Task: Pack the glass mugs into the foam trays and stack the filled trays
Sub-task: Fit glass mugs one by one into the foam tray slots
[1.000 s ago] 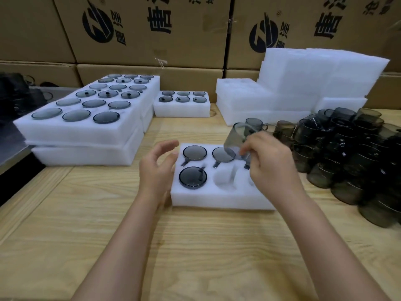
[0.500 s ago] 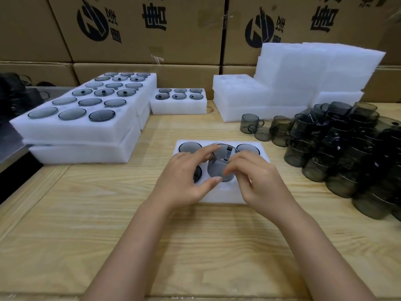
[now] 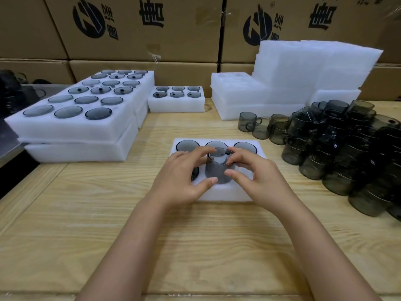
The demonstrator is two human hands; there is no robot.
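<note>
Left hand (image 3: 180, 181) and right hand (image 3: 259, 181) pinch the upright glass mug (image 3: 218, 170) between them, half-sunk in the near-middle pocket of the foam tray (image 3: 227, 195).

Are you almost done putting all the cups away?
Not nearly. Done: full trays stacked on the left. In hand: the left hand and right hand settle a mug into the front tray. Left: the big mug pile and empty trays.

Head cam (close), fwd-down over table (image 3: 65, 213).
</note>
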